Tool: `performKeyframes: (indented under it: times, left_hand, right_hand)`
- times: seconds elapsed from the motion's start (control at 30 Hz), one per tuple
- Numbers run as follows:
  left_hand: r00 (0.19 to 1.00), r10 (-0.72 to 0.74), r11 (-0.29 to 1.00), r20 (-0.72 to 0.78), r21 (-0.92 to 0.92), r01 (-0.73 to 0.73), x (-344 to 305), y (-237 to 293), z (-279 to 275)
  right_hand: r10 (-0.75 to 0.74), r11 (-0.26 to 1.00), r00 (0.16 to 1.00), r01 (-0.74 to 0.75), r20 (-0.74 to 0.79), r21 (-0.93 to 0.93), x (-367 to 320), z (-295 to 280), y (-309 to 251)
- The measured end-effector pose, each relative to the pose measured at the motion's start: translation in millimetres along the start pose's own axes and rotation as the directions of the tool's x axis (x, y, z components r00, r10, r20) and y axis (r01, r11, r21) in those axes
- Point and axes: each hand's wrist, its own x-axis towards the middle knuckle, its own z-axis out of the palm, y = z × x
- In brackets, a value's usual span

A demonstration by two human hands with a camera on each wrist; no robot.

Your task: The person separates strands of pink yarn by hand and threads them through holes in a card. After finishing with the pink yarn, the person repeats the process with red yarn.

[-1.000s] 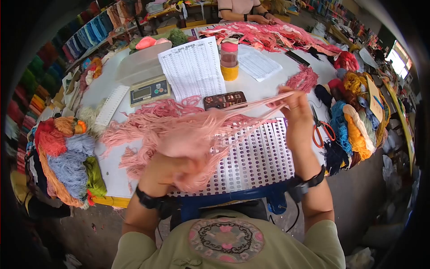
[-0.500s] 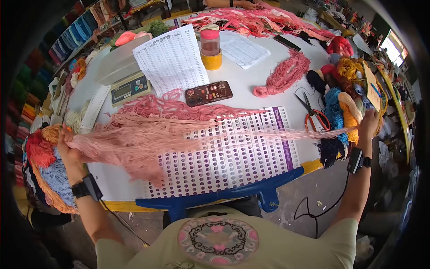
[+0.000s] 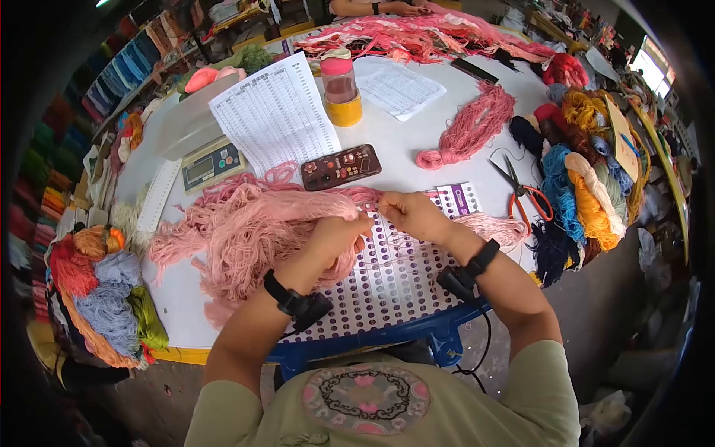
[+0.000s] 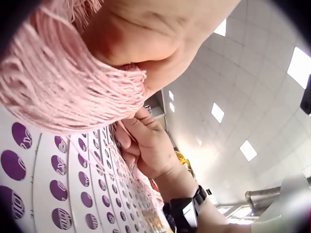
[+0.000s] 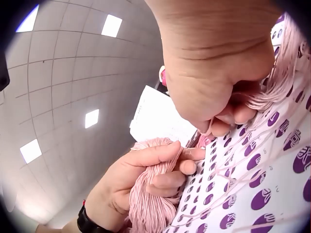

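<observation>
Left hand (image 3: 339, 237): fingers curled round a loose pale-pink yarn hank (image 3: 253, 223), its bulk lying left of the grip. Right hand (image 3: 413, 214), just beside: clamped on thin pale-pink strands (image 5: 272, 94). Beneath: flat purple-dotted white strips (image 3: 402, 290).

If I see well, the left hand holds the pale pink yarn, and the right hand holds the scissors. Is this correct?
Not quite: the right hand holds pink strands, as the right wrist view shows. The scissors lie on the table, seen in the head view. The left hand does hold the pale pink yarn.
</observation>
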Motion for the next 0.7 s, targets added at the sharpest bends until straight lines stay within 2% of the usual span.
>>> performKeyframes:
  times: [0.07,0.23,0.3,0.37,0.43,0.5,0.53,0.6,0.67,0.7]
  left_hand:
    - [0.991,0.088,0.968,-0.096,0.242,-0.063,0.1,-2.4,6.0]
    - [0.978,0.115,0.982,-0.172,0.167,-0.086,7.8,-8.5,13.5]
    - [0.989,0.008,0.989,-0.151,-0.148,-0.031,13.2,-9.2,13.5]
    - [0.990,0.052,0.985,-0.133,-0.155,-0.072,15.4,-8.1,16.0]
    - [0.989,0.096,0.981,-0.112,-0.160,-0.113,19.8,-7.0,16.7]
    - [0.974,0.223,0.974,-0.045,-0.029,-0.224,25.4,-7.0,15.6]
    - [0.974,0.221,0.974,-0.045,-0.031,-0.223,23.8,-4.5,16.1]
    - [0.979,0.200,0.977,-0.046,0.090,-0.195,13.5,-4.8,19.0]
    - [0.984,0.147,0.988,-0.098,0.070,-0.141,4.6,-2.0,12.4]
    - [0.985,0.097,0.995,-0.146,0.048,-0.090,1.9,-1.9,7.2]
  right_hand:
    - [-0.107,0.986,0.994,0.107,-0.008,0.126,-0.3,1.4,4.1]
    - [-0.072,0.977,0.997,0.068,0.010,0.203,-3.4,1.2,1.9]
    - [-0.084,0.977,0.996,0.084,-0.005,0.198,-4.6,-0.5,-2.1]
    - [0.044,0.978,0.999,-0.040,-0.016,0.207,-8.1,-9.5,-17.5]
    - [0.063,0.980,0.998,-0.061,-0.008,0.188,-7.5,-14.1,-23.4]
    - [0.086,0.981,0.996,-0.085,0.004,0.172,-6.6,-14.3,-20.7]
    - [0.072,0.982,0.997,-0.075,0.027,0.172,-4.6,-12.1,-16.9]
    - [0.064,0.982,0.996,-0.074,0.062,0.176,-9.7,-8.8,-13.5]
    - [0.148,0.933,0.978,-0.187,0.143,0.309,-12.1,-14.2,-19.4]
    - [0.149,0.933,0.978,-0.187,0.144,0.308,-12.8,-14.6,-17.5]
